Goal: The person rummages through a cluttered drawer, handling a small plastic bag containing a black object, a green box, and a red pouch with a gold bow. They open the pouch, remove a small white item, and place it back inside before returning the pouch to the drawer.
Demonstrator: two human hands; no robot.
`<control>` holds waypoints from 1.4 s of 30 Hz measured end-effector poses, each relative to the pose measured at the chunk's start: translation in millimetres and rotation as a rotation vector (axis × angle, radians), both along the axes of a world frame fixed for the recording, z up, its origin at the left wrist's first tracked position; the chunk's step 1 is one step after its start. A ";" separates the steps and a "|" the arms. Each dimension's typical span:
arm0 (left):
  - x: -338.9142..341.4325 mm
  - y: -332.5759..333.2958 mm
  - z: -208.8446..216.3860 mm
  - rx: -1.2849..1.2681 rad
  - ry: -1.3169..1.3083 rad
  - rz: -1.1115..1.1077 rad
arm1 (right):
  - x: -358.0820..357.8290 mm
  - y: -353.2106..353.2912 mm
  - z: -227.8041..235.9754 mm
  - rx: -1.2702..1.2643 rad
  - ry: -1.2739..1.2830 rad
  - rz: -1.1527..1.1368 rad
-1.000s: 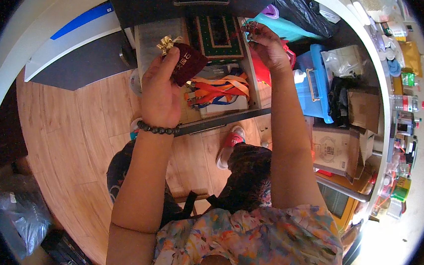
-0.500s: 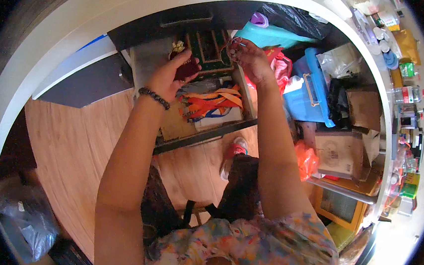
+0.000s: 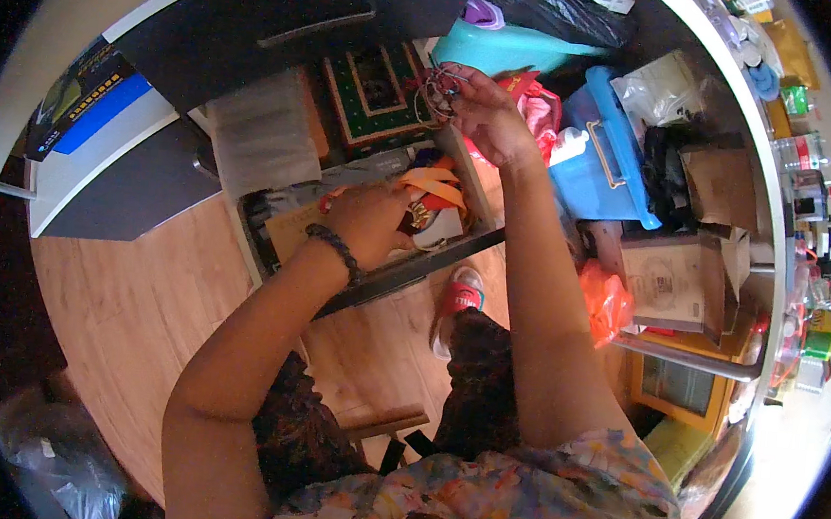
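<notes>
My left hand point(image 3: 371, 225), with a dark beaded bracelet at the wrist, is down inside the open drawer point(image 3: 382, 281). Its fingers curl over a small dark red item with gold trim point(image 3: 420, 217), mostly hidden by the hand. Beside and beneath it lie orange ribbons point(image 3: 438, 183). Above the drawer's right side, my right hand point(image 3: 490, 119) pinches a tangle of thin cords or loops point(image 3: 435, 98), too fine to make out exactly. Left of that tangle, a green box with a red and gold border point(image 3: 372, 95) sits at the back of the drawer.
A whitish translucent sheet or bag point(image 3: 262, 130) covers the drawer's left back. To the right stand a blue plastic bin point(image 3: 604, 162), a cardboard box point(image 3: 667, 284) and an orange plastic bag point(image 3: 604, 302). A dark drawer front point(image 3: 259, 13) overhangs the back.
My left hand has moved down toward the drawer's front with the dark red item, onto the ribbons. My right hand stays near the box, and more of its tangle shows. The view has shifted.
</notes>
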State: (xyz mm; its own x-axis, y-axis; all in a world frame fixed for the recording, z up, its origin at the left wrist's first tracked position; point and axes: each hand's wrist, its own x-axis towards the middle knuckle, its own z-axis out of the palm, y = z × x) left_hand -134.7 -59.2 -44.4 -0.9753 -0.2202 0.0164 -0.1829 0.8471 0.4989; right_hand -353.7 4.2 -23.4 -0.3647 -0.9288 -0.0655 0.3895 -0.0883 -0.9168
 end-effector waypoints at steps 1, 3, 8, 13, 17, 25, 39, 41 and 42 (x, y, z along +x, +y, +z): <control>0.6 3.8 7.6 -0.143 0.066 0.020 | -2.7 1.4 -2.1 -0.001 0.016 -0.007; -7.3 -0.4 16.9 -0.130 0.198 0.005 | -8.9 3.3 -6.5 -0.001 0.049 -0.022; -58.6 -73.0 0.5 0.546 0.463 0.408 | 7.6 -1.6 -2.6 -0.004 0.063 -0.069; -89.5 -69.9 21.3 1.050 0.516 0.577 | 16.7 -6.9 -4.6 -0.025 0.146 -0.102; -86.6 -64.4 5.5 1.169 0.607 0.529 | 18.2 -7.8 -4.5 0.011 0.179 -0.105; -78.1 -69.4 5.8 1.225 0.753 0.580 | 18.0 -8.0 -6.0 0.066 0.117 -0.105; -66.8 -96.1 -4.5 1.400 0.876 0.589 | 15.4 -6.9 3.3 -0.003 -0.028 -0.202; -66.0 -97.1 -10.3 1.506 0.907 0.541 | 19.4 -8.8 9.0 -0.030 -0.051 -0.167; -65.0 -99.2 -13.6 1.554 0.856 0.502 | 21.4 -9.7 11.9 -0.040 -0.057 -0.149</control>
State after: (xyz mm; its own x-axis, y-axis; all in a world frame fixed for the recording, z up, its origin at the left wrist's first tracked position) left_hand -199.7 -158.4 -57.9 -0.6560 -0.7519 -0.0652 0.4517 -0.4604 0.7642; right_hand -332.3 -5.5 -11.5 -0.4953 -0.8671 -0.0536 0.4204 -0.1852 -0.8882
